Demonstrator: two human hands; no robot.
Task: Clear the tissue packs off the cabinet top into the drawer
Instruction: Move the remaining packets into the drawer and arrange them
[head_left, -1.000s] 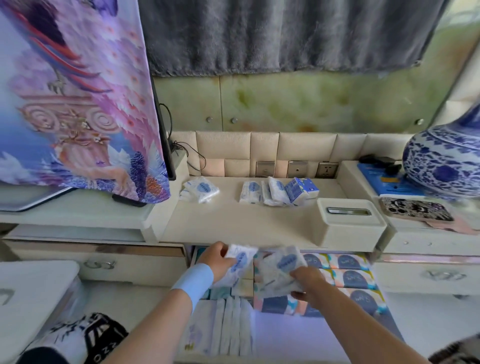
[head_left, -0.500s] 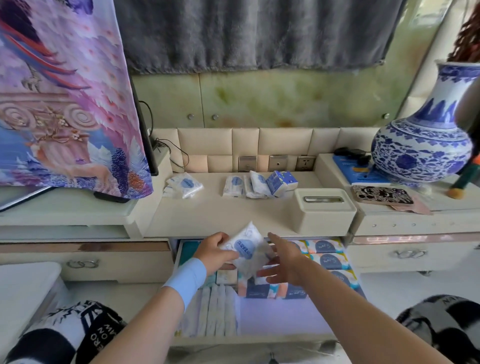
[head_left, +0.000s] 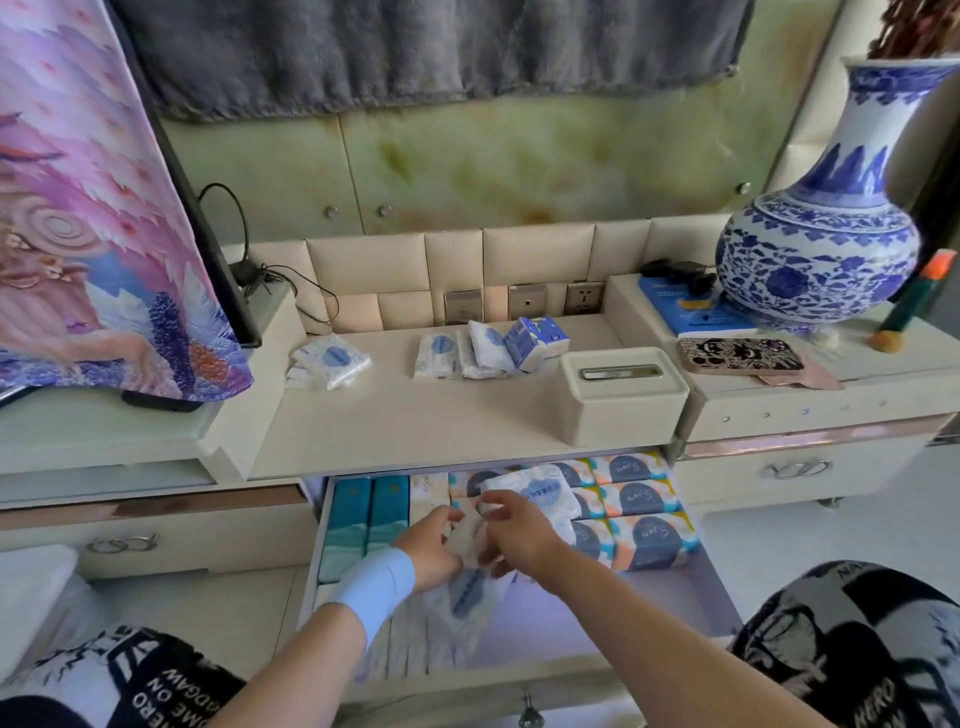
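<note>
The left hand (head_left: 431, 545) has its grip closed on a soft white tissue pack (head_left: 467, 592) that hangs below its palm. The right hand (head_left: 517, 535), touching the left, pinches the corner of a second white pack (head_left: 543, 493) between thumb and forefinger. Both packs are over the open drawer (head_left: 623, 608). Each bears a blue oval label with print too blurred to read, and where the two wrappers meet between the hands cannot be made out. A pale blue wristband (head_left: 376, 587) circles the left wrist.

Just beyond the grip, orange-and-blue packs (head_left: 644, 499) fill the drawer's far right. Their script logo seems to begin with an S, and the rest is illegible. Teal packs (head_left: 371, 519) stand to the left of the grip.

Farther beyond, on the cabinet top (head_left: 415, 415), more tissue packs (head_left: 439, 356) lie near a beige tissue box (head_left: 623, 395). Nearest the camera, black-and-white trousers (head_left: 857, 649) carry white lettering cut off by the frame edge.
</note>
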